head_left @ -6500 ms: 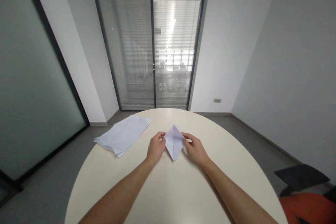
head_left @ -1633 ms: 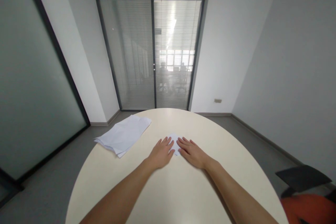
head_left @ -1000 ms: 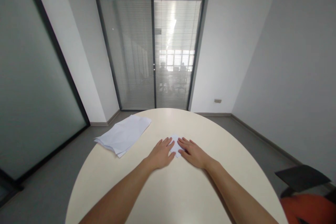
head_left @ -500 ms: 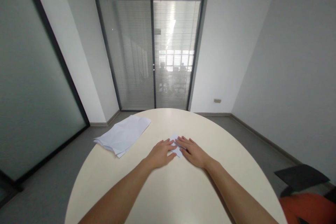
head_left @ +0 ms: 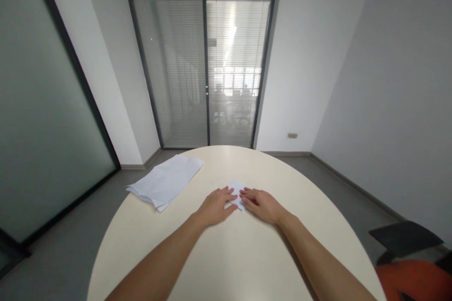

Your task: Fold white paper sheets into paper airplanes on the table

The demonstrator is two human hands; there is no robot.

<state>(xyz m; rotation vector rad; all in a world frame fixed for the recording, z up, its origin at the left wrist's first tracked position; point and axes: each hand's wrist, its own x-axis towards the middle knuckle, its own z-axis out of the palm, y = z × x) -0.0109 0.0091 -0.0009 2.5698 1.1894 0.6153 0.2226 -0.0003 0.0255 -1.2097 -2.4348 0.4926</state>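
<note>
A small folded piece of white paper (head_left: 237,189) lies near the middle of the round cream table (head_left: 226,249). My left hand (head_left: 216,206) rests flat at its left side, fingers spread, the fingertips and thumb on the paper. At the paper's right edge is my right hand (head_left: 263,204), with its fingers bent and drawn close together and the thumb tucked near them. The fingers of both hands cover parts of the paper's sides, so its full outline is hidden.
Several loose white sheets (head_left: 169,179) lie stacked at the table's left, overhanging its edge slightly. An orange chair (head_left: 415,280) with a black armrest (head_left: 406,237) stands at the lower right. Beyond the table are glass doors with blinds (head_left: 206,70).
My right hand has slid slightly back to the right across the paper, and its fingers have gone from spread to bent and bunched. My left hand has stayed in place.
</note>
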